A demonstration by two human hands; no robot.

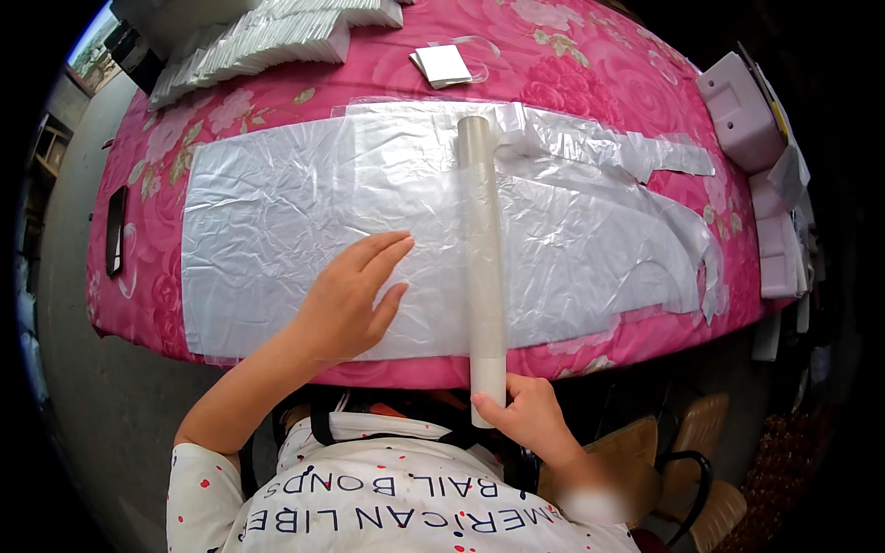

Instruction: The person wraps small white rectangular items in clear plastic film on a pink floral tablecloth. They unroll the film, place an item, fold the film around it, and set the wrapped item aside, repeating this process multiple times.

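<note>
A thin, whitish plastic sheet (267, 240), creased and shiny, lies spread over the table. Its right end narrows into curved cutouts and strips, like a disposable apron. Across it, from far to near, lies a long pale roll of plastic film (482, 249), whose near end juts past the table's front edge. My right hand (533, 413) grips that near end, thumb on top. Left of the roll, my left hand (355, 293) is over the sheet with fingers extended and nothing in them. Whether its underside touches the plastic I cannot tell.
A pink flowered cloth (590, 74) covers the table. Stacked folded white packets (277, 46) lie at the far left, and a small white square packet (444, 66) at the back. A dark phone (115, 230) rests near the left edge. Pale plastic bins (742, 111) stand on the right.
</note>
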